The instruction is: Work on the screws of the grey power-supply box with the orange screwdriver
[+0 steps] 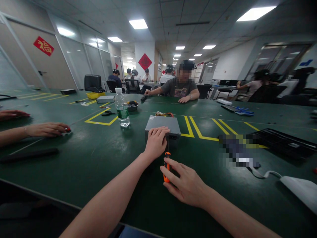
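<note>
A grey metal computer power supply (pixel 162 124) lies on the green table in front of me, its bundle of coloured wires (pixel 164 114) at the far side. My left hand (pixel 156 140) grips its near left part, fingers over the top edge. In my right hand (pixel 183 178) is an orange and black screwdriver (pixel 167 168), held by the handle between thumb and fingers. Its thin shaft points away from me to the near face of the power supply, beside my left fingers. Whether the tip sits in a screw is too small to tell.
A water bottle (pixel 122 110) stands left of the power supply, near a metal bowl (pixel 133 105). Rightward lie a blurred-out dark object (pixel 237 150), a white cable and a black plastic panel (pixel 287 142). Another person's hand (pixel 49 129) rests at left; a co-worker (pixel 182 86) sits opposite.
</note>
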Action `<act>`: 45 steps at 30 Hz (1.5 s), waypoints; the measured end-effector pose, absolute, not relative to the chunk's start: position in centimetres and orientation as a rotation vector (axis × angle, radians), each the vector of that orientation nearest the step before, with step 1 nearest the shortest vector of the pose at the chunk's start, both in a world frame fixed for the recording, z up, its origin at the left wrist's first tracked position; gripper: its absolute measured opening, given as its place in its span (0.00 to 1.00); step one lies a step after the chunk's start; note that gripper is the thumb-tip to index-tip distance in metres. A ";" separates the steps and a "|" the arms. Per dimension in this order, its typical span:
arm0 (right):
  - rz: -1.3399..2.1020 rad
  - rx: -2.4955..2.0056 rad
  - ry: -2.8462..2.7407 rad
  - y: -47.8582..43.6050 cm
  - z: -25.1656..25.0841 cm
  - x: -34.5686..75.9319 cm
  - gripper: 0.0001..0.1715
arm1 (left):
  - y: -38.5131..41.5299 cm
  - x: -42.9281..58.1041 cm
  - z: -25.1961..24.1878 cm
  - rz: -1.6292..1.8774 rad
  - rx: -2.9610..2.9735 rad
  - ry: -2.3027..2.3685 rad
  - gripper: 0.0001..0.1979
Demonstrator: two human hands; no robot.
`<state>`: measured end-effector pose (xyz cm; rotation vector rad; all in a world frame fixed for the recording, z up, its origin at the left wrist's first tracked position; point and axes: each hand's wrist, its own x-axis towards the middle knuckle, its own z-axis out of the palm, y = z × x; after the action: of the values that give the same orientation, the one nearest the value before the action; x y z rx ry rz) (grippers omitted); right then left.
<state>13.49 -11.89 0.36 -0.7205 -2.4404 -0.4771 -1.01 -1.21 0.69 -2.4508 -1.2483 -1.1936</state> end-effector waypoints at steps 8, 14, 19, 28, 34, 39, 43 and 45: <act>-0.457 -0.642 -2.281 -11.5 0.5 13.6 0.16 | -1.1 -1.0 0.6 -1.185 -2.449 -1.247 0.17; -0.253 -0.746 -2.328 -11.7 0.3 13.8 0.19 | -1.2 -1.0 0.7 -1.181 -2.456 -1.252 0.17; -0.273 -0.764 -2.433 -12.0 0.7 13.7 0.20 | -1.2 -1.0 0.7 -1.187 -2.454 -1.245 0.17; -0.265 -0.728 -2.298 -11.7 -0.1 13.5 0.17 | -1.3 -0.9 0.8 -1.162 -2.456 -1.272 0.18; -0.219 -0.771 -2.455 -12.0 0.4 13.4 0.20 | -1.3 -0.9 0.8 -1.163 -2.453 -1.279 0.17; -0.363 -0.691 -2.345 -11.8 0.5 13.5 0.17 | -1.2 -1.0 0.7 -1.166 -2.459 -1.262 0.16; -0.366 -0.677 -2.269 -11.8 0.1 13.6 0.13 | -1.2 -1.0 0.7 -1.156 -2.453 -1.269 0.17; -0.350 -0.711 -2.288 -11.9 -0.1 13.5 0.12 | -1.3 -1.0 0.7 -1.158 -2.454 -1.267 0.17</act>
<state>13.49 -11.89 -0.10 -0.7109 -2.2884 -0.3505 -0.96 -1.26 0.75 -2.4536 -1.2674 -1.1584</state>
